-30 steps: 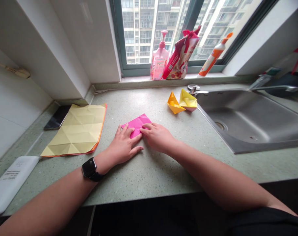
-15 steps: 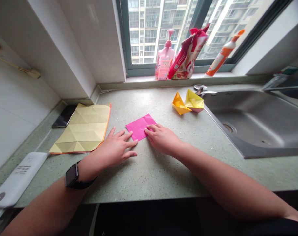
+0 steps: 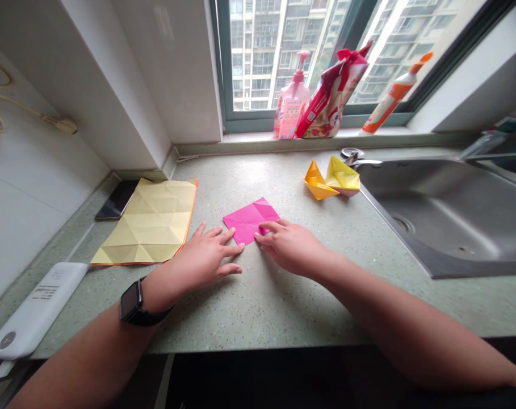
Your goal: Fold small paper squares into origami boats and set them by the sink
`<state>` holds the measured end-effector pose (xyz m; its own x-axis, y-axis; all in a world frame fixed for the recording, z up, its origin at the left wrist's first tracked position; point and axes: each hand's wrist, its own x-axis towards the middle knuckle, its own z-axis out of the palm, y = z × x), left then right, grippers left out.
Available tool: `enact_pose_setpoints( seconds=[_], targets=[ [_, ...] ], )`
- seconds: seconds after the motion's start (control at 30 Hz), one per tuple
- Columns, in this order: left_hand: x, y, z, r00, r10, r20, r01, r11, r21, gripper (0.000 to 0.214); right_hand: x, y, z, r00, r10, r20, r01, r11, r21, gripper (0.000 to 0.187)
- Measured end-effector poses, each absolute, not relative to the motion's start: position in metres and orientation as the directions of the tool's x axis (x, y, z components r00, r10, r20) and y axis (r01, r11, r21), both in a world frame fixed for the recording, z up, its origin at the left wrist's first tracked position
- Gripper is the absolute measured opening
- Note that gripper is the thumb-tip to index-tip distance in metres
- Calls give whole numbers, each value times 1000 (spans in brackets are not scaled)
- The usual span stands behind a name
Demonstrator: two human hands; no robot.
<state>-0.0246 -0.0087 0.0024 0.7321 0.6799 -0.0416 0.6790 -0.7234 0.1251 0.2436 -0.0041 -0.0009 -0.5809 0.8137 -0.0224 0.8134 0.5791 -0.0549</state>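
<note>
- Pink paper [image 3: 250, 219] lies flat on the desk [image 3: 300, 312] ahead of you, between your hands, crease lines showing across its face.
- Left hand [image 3: 204, 255]: fingers spread, palm down. Two fingertips sit at the paper's near-left edge and near corner; how hard they press, you cannot tell from here.
- Right hand [image 3: 294, 244]: fingers bent, two tips at the near-right edge, one lying over the paper. Whether they pinch a layer or only press it is hidden.
- Step in hand reads as a fold being worked flat. Judgement only.
- Best to let your left fingers pin the sheet lightly while the right ones work the edge; both pushing at once could skid it.
- Line up corners before any hard crease. Thin paper likely keeps a wrong line.
- Run a fingertip outward along the fold, from the middle to the corners, so that layers don't bunch.
- Desk is the backing: keep the paper flat against it while pressing.
- Orange paper boat [image 3: 319, 184] and yellow paper boat [image 3: 343, 177] stand together beyond your right hand, by the sink [image 3: 436, 218]. Mind them when reaching.
- Creased yellow sheet [image 3: 149, 221] lies just beside your left wrist; keep your forearm from dragging it.
</note>
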Motion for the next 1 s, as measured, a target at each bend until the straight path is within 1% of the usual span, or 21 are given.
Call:
enact_pose_setpoints(
  seconds=[0.13,0.3,0.4,0.47,0.5,0.57,0.63,0.67,0.73,0.8,0.9,1.0],
  targets=[
    [-25,-8,2,724,687,-58,686,-710,161,40,258,1,12,-403,904,-142,913,408,11,37],
    [-25,-6,5,720,690,-76,691,-700,180,32,271,11,19,-254,937,-239,957,280,81,37],
    [-27,1,7,696,716,-48,703,-667,245,24,275,17,19,-164,963,-213,972,194,130,40],
    [-29,7,7,632,774,36,738,-615,277,25,275,21,17,-108,985,-137,981,128,146,43],
    [-30,9,6,587,804,92,758,-586,286,27,275,21,16,-108,991,-77,984,118,137,43],
    [-32,13,4,500,844,194,791,-536,295,33,273,21,14,-186,981,59,980,181,77,40],
    [-32,15,0,445,860,249,809,-505,301,37,270,18,10,-317,935,159,947,322,-2,36],
    [-32,15,-3,436,863,254,812,-499,303,40,268,16,7,-378,908,179,920,390,-38,35],
    [-31,15,-9,439,867,237,810,-496,313,44,265,13,2,-466,868,173,870,485,-90,32],
    [-29,15,-13,449,868,214,798,-497,341,46,263,12,-3,-517,844,143,838,533,-113,27],
    [-26,16,-13,454,867,207,762,-498,414,44,262,13,-6,-544,833,100,825,553,-118,25],
    [-24,16,-9,436,875,209,706,-477,523,39,262,15,-6,-547,834,77,825,552,-123,27]
  ],
)
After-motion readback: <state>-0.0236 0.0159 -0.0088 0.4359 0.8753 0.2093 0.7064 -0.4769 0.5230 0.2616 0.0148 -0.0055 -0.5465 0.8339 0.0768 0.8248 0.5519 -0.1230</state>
